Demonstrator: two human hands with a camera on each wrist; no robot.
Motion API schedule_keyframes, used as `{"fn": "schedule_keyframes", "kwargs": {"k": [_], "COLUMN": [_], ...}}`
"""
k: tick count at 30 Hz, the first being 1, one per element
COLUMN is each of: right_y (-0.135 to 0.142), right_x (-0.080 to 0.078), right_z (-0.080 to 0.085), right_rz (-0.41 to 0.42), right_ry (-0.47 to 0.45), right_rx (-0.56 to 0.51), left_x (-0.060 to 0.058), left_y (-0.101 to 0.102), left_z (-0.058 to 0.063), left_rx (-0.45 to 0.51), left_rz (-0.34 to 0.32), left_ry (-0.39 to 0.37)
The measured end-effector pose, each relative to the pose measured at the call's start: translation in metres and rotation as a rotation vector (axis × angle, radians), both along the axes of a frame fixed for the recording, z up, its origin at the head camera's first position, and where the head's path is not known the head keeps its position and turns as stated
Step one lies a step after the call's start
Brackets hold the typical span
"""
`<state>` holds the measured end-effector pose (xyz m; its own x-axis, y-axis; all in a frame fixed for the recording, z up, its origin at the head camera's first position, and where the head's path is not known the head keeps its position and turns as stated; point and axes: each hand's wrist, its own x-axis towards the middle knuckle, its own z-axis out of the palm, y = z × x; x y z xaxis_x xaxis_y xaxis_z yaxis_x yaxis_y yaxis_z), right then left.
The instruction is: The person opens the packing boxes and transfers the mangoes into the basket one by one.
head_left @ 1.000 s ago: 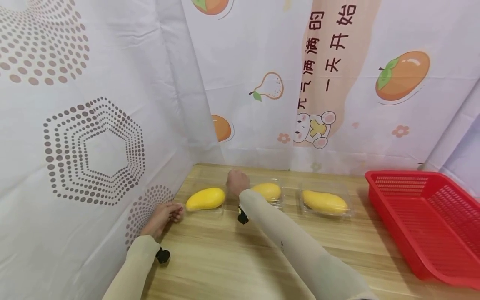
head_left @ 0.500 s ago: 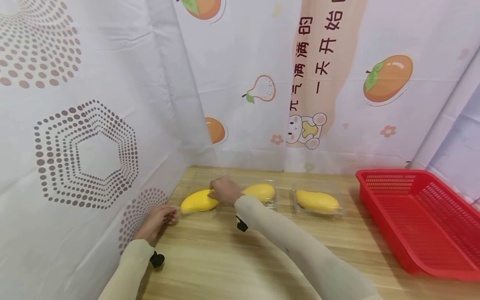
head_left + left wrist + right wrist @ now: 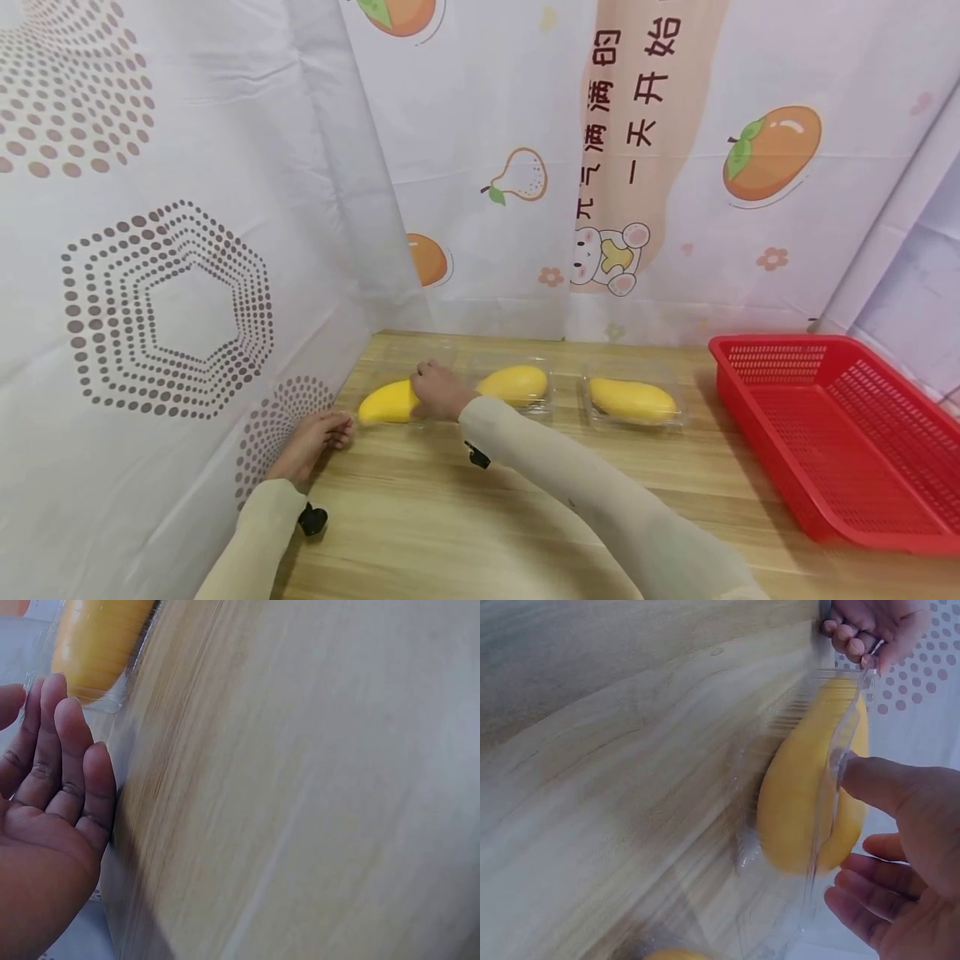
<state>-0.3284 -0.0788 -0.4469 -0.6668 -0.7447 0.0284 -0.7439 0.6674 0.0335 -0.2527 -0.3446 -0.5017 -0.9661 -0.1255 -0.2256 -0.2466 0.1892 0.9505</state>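
Note:
A yellow mango (image 3: pixel 386 403) lies in the leftmost clear plastic box (image 3: pixel 739 817), whose see-through lid (image 3: pixel 416 351) stretches back behind it. At the box's left end my left hand (image 3: pixel 311 443) pinches the clear edge between thumb and forefinger. My right hand (image 3: pixel 441 392) is over the mango's right end. In the right wrist view its thumb (image 3: pixel 877 780) touches the box's rim beside the mango, while the loosely bent fingers stand apart from the thumb. Whether those fingers touch the mango is hard to tell.
Two more clear boxes, each with a mango, stand to the right: the middle mango (image 3: pixel 517 382) and the right mango (image 3: pixel 632 401). Farther right is a red plastic basket (image 3: pixel 817 500). Printed curtains (image 3: pixel 480 275) border the wooden table (image 3: pixel 420 517) at the back and left.
My right hand has moved left, from between the left and middle boxes to the left mango's right end. The left hand stays at the box's left end. The head view has shifted slightly.

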Motion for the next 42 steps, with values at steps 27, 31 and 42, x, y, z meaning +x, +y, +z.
{"fn": "schedule_keyframes", "kwargs": {"k": [27, 31, 42], "right_y": [-0.014, -0.014, -0.011], "right_x": [-0.006, -0.007, -0.012], "right_z": [-0.008, -0.007, -0.009], "right_rz": [-0.069, -0.046, 0.041], "right_ry": [-0.124, -0.126, -0.110], "right_rx": [-0.023, -0.034, -0.112], "left_x": [0.003, 0.003, 0.002], "left_y": [0.000, 0.000, 0.000], "left_z": [-0.001, 0.000, -0.002], "left_rx": [-0.002, -0.001, -0.013], "left_rz": [0.008, 0.011, 0.038], "left_ry": [0.018, 0.017, 0.011]}}
